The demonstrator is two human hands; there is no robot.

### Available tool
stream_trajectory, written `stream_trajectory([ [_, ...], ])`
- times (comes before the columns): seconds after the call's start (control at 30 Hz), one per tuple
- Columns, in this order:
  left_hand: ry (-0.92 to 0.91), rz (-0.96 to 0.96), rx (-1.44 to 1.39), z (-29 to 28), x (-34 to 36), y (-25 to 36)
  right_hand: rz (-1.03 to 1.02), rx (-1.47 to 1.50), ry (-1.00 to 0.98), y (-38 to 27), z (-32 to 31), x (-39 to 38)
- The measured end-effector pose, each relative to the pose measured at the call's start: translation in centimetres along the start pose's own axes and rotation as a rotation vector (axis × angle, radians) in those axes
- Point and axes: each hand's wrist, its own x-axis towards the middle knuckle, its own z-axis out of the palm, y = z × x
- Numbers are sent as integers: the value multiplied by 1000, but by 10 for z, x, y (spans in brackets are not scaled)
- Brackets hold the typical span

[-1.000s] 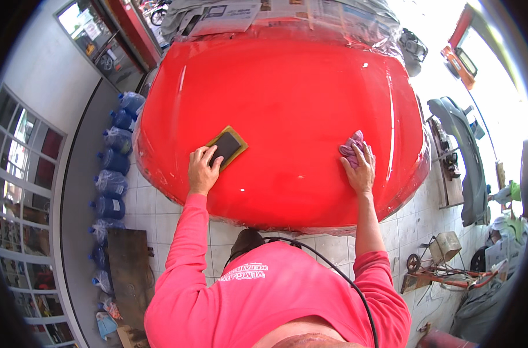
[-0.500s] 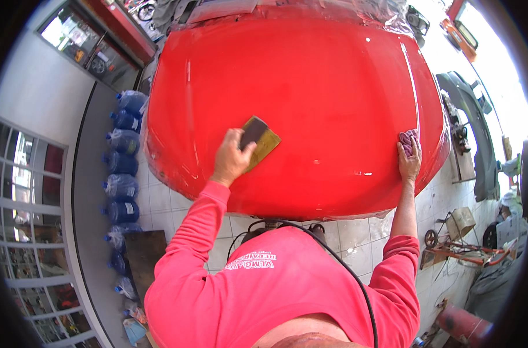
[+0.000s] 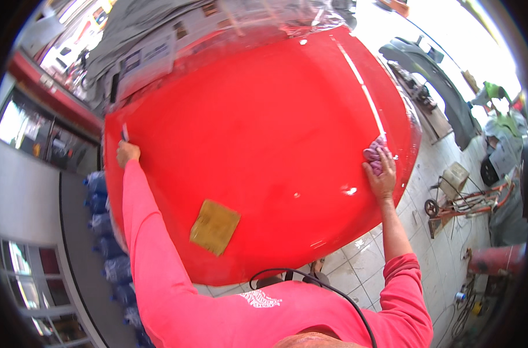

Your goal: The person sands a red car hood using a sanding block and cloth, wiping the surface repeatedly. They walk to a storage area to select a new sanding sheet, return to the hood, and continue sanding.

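Observation:
The glossy red car hood (image 3: 252,122) fills the middle of the view. My left hand (image 3: 128,153) reaches to its far left edge, fingers closed around a small, narrow thing that I cannot make out clearly. My right hand (image 3: 382,177) rests near the right edge, closed on a crumpled purple cloth (image 3: 375,152) pressed against the paint. A square yellowish pad or sheet (image 3: 214,228) lies alone on the lower left of the hood, between my arms.
Masking sheets (image 3: 142,61) cover the car behind the hood. Blue water jugs (image 3: 116,267) line the left wall. At right stand a grey bumper (image 3: 426,75), a wheeled cart (image 3: 473,206) and a red cylinder (image 3: 496,258). A black hose (image 3: 345,296) crosses my body.
My left hand has left the yellow pad lying and moved to the hood's left edge. My right hand stays on the cloth near the right edge. The camera view has shifted and tilted.

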Motion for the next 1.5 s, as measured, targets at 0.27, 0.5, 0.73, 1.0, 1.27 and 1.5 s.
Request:
stream_trajectory([
  [0.27, 168, 524, -165, 33, -55, 292, 37, 13, -54, -9, -3, 0],
  [0.5, 212, 870, -308, 21, -292, 566, 48, -25, -100, -7, 1, -2],
  [0.73, -289, 823, -591, -19, -485, 610, 68, -15, -78, -5, 3, -1],
  [1.0, 102, 365, -530, 53, -242, 454, -59, 161, -27, -45, 23, 0],
  [1.27, -151, -66, -528, 18, -57, 96, 49, 51, 29, -4, 6, -1],
  [1.5, 21, 84, 7, -40, -115, -20, 76, -7, 32, 4, 6, 1],
])
